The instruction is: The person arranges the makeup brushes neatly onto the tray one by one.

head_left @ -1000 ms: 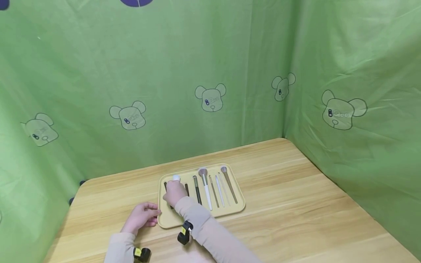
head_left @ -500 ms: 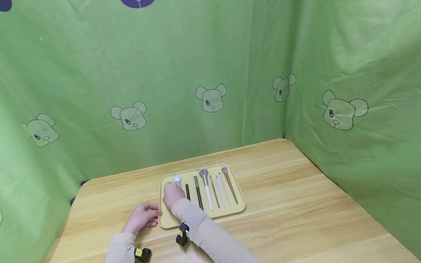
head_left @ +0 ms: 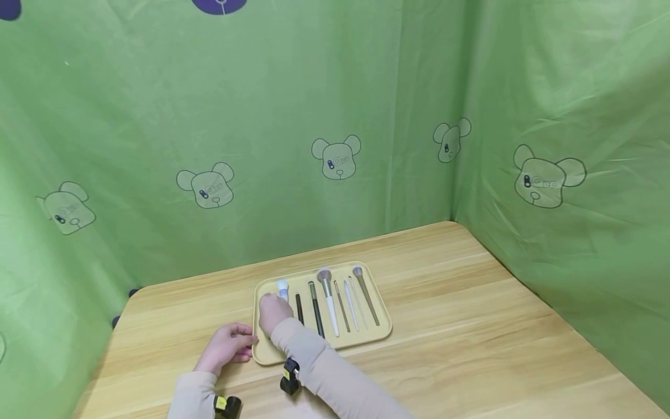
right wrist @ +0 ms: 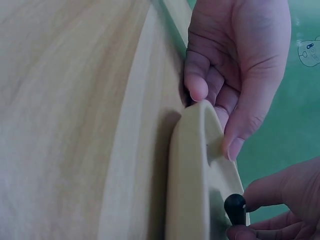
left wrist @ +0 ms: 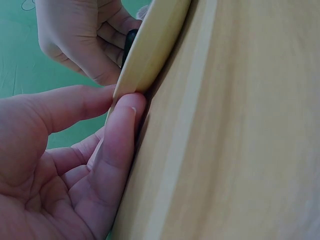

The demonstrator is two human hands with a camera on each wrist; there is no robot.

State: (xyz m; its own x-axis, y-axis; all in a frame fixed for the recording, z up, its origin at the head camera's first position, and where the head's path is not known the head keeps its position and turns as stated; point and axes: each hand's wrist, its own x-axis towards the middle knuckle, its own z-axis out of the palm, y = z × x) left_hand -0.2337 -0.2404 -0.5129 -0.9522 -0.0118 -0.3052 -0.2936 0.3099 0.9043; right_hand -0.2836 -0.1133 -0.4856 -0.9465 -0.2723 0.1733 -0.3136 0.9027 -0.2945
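Observation:
A pale yellow tray (head_left: 378,333) lies on the wooden table with several makeup brushes laid side by side in it. My left hand (head_left: 224,348) pinches its left rim between thumb and finger, as the left wrist view shows. Over the left end of the tray, my right hand (head_left: 275,314) holds a black-handled makeup brush (right wrist: 235,209); the rounded handle end shows between thumb and fingers, and its head is hidden. Just right of that hand lies a brush with a white head (head_left: 282,285), partly covered. A short black stick (head_left: 299,308) comes after it.
Further right in the tray lie a dark-handled brush (head_left: 316,308), a large white-handled brush (head_left: 331,302), several thin tools and a brown brush (head_left: 368,294). The wooden table (head_left: 471,326) extends to the right. A green curtain (head_left: 272,116) stands behind it.
My right hand has shifted slightly left and toward me, uncovering more of the white-headed brush and the short black stick. My left hand has stayed at the tray's rim.

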